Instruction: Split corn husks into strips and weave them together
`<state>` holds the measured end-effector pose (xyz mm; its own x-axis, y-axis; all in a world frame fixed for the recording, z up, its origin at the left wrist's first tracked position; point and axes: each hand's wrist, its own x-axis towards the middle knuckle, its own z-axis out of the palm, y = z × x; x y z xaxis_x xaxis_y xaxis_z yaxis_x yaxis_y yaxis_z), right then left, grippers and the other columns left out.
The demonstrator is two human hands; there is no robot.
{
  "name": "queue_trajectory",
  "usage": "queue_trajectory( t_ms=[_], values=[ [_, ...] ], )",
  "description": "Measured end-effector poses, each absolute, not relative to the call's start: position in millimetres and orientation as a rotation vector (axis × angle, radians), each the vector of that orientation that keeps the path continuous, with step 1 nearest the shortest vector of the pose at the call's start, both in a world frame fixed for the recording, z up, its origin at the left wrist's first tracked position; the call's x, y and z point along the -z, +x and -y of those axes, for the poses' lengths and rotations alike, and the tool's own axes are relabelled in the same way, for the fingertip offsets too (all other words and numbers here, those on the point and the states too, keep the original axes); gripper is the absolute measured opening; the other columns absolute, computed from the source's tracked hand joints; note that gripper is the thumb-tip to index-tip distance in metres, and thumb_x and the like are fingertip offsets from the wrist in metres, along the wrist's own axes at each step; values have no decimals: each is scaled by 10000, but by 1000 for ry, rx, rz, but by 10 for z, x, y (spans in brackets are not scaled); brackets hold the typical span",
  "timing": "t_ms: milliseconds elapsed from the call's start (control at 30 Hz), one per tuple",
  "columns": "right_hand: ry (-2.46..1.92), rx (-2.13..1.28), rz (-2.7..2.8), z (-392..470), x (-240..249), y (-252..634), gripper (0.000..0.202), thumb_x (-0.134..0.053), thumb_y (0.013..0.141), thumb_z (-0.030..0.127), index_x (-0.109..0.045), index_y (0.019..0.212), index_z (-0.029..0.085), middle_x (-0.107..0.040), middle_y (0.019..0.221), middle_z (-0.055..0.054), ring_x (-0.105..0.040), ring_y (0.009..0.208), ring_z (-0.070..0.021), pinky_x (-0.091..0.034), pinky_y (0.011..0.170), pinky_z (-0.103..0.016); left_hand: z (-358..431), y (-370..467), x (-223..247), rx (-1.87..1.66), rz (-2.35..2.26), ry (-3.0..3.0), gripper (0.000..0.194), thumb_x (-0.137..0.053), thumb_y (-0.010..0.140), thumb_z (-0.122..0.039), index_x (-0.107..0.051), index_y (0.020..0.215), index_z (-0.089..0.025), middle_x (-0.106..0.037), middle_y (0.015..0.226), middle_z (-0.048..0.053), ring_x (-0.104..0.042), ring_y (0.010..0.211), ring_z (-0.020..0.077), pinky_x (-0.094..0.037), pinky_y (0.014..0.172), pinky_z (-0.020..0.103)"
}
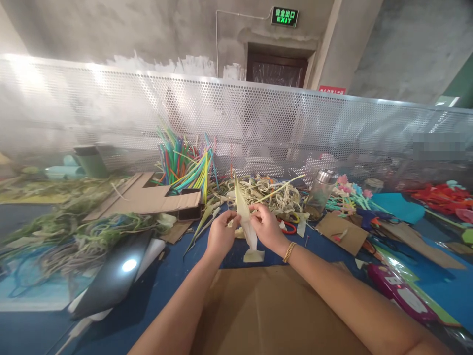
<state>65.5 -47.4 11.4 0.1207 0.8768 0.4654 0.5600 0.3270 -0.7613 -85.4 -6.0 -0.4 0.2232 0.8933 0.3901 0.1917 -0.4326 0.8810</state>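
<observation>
A long pale corn husk (243,209) stands upright between my two hands, its greenish tip pointing up and its broad end hanging down. My left hand (222,231) pinches the husk's left edge between thumb and fingers. On the other edge, my right hand (269,228) pinches it too, with a gold bracelet (289,252) round the wrist. Below the husk a small pale piece (254,256) lies by the edge of a brown cardboard sheet (258,310). Just behind my hands is a tangled heap of dried husk strips (283,195).
Left stand a lit lamp (114,276), a cut cardboard piece (148,197) and braided cords (74,241). Colourful pipe cleaners (188,165) rise at the back, before a perforated metal screen (229,113). A glass bottle (320,193), cardboard scraps (342,231) and a purple case (401,293) lie right.
</observation>
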Motion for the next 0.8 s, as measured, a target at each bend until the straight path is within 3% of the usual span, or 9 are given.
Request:
queue_trajectory(
  t_ms=[133, 233, 433, 667, 800],
  values=[
    [-1364, -460, 1550, 480, -96, 633, 172, -483, 870, 227, -514, 1038, 204, -614, 709, 9, -570, 591, -137, -420, 552, -253, 43, -857, 17, -1184, -1063, 1754, 229, -537, 803, -396, -581, 696, -198, -591, 608, -26, -502, 579, 140, -358, 552, 237],
    [-1350, -507, 1587, 515, -127, 610, 305, -609, 825, 320, -482, 1083, 217, -652, 804, -11, -637, 718, -166, -480, 634, -282, 52, -861, -9, -1161, -1064, 1746, 200, -536, 787, -351, -579, 671, -194, -597, 578, -25, -490, 526, 128, -358, 526, 232],
    [-1399, -248, 1701, 553, -195, 624, 424, -594, 772, 158, -439, 1162, 216, -656, 826, -13, -630, 717, -160, -484, 688, -305, 106, -877, -75, -1202, -1126, 1794, 182, -587, 760, -360, -627, 700, -193, -606, 601, -24, -491, 525, 125, -360, 503, 226],
    [-1424, -332, 1684, 541, -108, 611, 442, -587, 757, 192, -433, 1171, 208, -653, 820, -11, -617, 726, -173, -471, 662, -295, 148, -838, -36, -1207, -1008, 1778, 186, -584, 777, -353, -640, 742, -178, -639, 683, 4, -550, 607, 143, -406, 534, 225],
    [-1409, -398, 1529, 474, -151, 676, 314, -496, 715, 125, -511, 1018, 209, -605, 787, -5, -567, 650, -146, -448, 587, -261, 186, -833, -86, -1212, -923, 1775, 219, -639, 756, -389, -642, 744, -171, -619, 656, 6, -525, 582, 138, -398, 529, 229]
  ],
)
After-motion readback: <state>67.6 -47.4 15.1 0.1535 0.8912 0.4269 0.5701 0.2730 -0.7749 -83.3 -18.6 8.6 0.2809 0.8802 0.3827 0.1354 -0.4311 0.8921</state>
